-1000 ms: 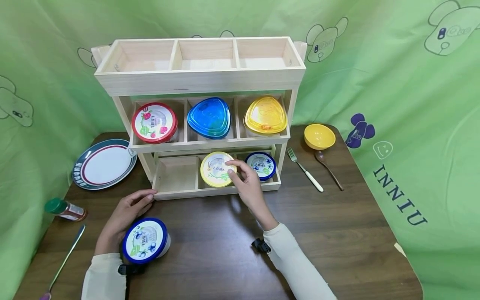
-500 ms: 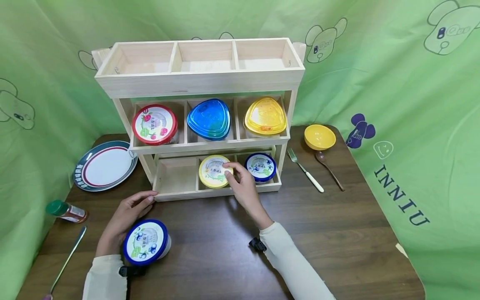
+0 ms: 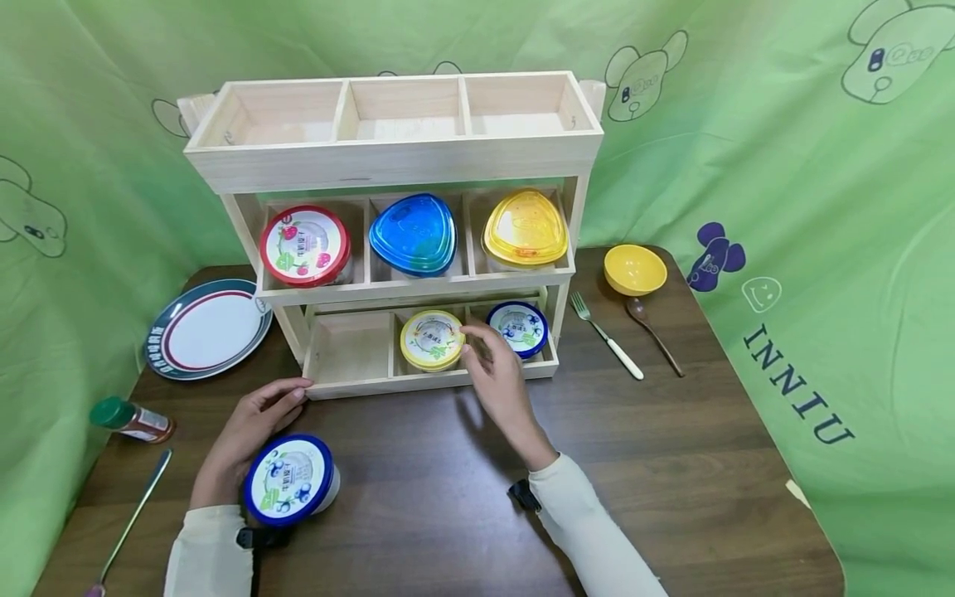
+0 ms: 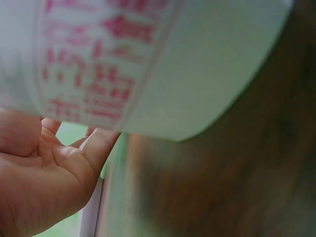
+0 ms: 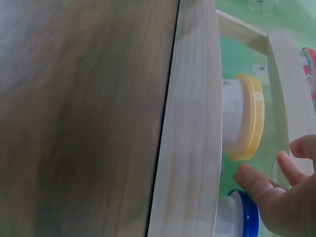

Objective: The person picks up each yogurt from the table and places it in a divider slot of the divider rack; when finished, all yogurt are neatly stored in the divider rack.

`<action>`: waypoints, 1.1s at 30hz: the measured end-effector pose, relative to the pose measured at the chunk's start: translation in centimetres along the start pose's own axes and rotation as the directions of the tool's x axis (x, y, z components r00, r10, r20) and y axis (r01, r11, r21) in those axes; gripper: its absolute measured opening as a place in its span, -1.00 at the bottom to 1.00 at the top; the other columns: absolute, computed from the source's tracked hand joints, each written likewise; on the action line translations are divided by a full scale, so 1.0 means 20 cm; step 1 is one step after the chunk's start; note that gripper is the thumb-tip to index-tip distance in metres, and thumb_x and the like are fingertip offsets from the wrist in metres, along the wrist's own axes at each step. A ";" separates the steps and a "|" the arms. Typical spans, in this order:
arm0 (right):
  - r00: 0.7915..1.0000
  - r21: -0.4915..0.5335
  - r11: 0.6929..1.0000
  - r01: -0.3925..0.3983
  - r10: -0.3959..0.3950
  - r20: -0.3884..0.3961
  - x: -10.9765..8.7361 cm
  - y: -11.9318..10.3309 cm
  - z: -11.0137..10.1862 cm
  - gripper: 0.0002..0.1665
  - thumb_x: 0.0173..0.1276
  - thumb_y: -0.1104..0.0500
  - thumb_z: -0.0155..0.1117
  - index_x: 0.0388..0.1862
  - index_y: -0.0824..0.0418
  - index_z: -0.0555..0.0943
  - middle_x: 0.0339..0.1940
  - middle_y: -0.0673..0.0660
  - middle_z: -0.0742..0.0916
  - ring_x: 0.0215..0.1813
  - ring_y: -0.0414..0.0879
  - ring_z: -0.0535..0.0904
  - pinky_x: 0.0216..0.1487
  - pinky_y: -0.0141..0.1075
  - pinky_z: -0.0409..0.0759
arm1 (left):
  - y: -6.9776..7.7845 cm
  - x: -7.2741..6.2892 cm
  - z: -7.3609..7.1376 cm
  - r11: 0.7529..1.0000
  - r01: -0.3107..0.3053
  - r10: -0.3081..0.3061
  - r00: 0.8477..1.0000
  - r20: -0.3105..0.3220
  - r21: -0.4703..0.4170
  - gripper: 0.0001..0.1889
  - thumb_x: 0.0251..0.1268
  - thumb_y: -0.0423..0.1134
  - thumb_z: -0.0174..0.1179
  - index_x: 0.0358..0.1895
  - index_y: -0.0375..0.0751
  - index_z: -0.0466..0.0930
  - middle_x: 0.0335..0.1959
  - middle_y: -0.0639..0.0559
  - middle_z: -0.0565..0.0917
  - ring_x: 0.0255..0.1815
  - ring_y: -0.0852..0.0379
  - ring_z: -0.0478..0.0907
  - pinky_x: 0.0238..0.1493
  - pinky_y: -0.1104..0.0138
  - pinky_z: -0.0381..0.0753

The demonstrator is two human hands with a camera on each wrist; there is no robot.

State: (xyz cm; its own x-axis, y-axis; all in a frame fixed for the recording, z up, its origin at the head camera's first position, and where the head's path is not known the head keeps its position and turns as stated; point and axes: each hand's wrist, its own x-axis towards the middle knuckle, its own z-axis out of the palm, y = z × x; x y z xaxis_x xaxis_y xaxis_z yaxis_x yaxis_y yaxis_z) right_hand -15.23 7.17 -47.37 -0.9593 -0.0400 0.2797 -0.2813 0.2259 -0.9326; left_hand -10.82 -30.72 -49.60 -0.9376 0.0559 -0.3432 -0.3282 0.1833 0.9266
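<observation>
A yellow-lidded tub (image 3: 433,340) stands in the middle compartment of the wooden rack's lowest tier. Just right of its lid is my right hand (image 3: 498,377), fingers loosely bent; in the right wrist view a small gap shows between the fingers and the tub's yellow lid (image 5: 254,118). Behind that hand, a smaller blue-lidded tub (image 3: 518,329) sits in the right compartment. My left hand (image 3: 249,423) rests relaxed on the table, fingertips at the rack's (image 3: 351,388) lower left corner. Beside its wrist stands a larger blue-lidded tub (image 3: 289,479), whose printed white side (image 4: 148,64) fills the left wrist view.
The middle tier bears a red-lidded tub (image 3: 304,246), a blue-lidded container (image 3: 414,235) and a yellow-lidded container (image 3: 525,228). Around the rack lie a plate (image 3: 209,330), a spice jar (image 3: 133,419), a long-handled utensil (image 3: 134,522), a fork (image 3: 606,336), a wooden spoon (image 3: 655,336) and a yellow bowl (image 3: 635,269).
The yellow-lidded tub has gone lower into the middle compartment. My right hand has let go of its lid and shifted slightly right. The left hand has stayed put.
</observation>
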 end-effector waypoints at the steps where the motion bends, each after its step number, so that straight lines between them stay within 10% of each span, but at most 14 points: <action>1: 1.000 0.024 1.000 0.005 -0.005 -0.012 0.00 0.00 -0.01 -0.67 0.60 0.37 0.25 0.27 0.37 0.69 0.34 0.36 0.70 0.37 0.24 0.67 0.28 -0.11 0.71 | 0.00 0.00 0.00 1.000 0.001 -0.001 1.000 -0.001 0.000 -0.62 0.73 -0.09 0.18 0.42 -0.05 0.67 0.22 0.32 0.60 0.19 0.49 0.59 0.23 0.46 0.64; 8: 0.997 0.174 0.984 0.023 -0.010 -0.075 -0.06 0.00 -0.04 -0.78 0.61 0.41 0.21 0.12 0.44 0.70 0.09 0.43 0.78 0.14 0.43 0.74 0.12 -0.18 0.80 | 0.01 0.00 0.00 1.000 -0.004 0.004 1.000 -0.001 0.004 -0.63 0.73 -0.08 0.18 0.41 -0.04 0.68 0.23 0.29 0.59 0.19 0.48 0.60 0.22 0.47 0.64; 19: 0.995 0.232 0.972 -0.030 0.006 0.103 -0.18 -0.05 0.12 -0.81 0.60 0.37 0.25 0.06 0.39 0.73 0.06 0.30 0.83 0.11 0.30 0.78 0.08 -0.10 0.82 | 0.00 -0.01 0.00 1.000 -0.004 0.004 1.000 0.004 0.003 -0.63 0.73 -0.07 0.18 0.41 -0.04 0.68 0.24 0.30 0.58 0.19 0.50 0.59 0.24 0.45 0.65; 33: 0.905 0.165 0.983 -0.080 0.002 0.426 -0.30 -0.15 0.37 -0.70 0.65 0.20 0.30 0.24 0.28 0.69 0.26 0.14 0.75 0.31 -0.07 0.68 0.34 -0.07 0.69 | 0.00 0.00 0.00 1.000 -0.017 0.017 1.000 -0.002 0.001 -0.63 0.74 -0.08 0.17 0.42 -0.06 0.67 0.22 0.32 0.59 0.19 0.51 0.58 0.22 0.47 0.65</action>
State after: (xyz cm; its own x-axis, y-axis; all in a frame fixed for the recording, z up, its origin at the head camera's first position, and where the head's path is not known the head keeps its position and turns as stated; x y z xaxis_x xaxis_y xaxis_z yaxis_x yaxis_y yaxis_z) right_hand -8.89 -0.37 -48.00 -0.8796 -0.4500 0.1542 -0.2042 0.0643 -0.9768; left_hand -10.82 -30.79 -49.69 -0.9431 0.0574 -0.3275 -0.3124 0.1836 0.9320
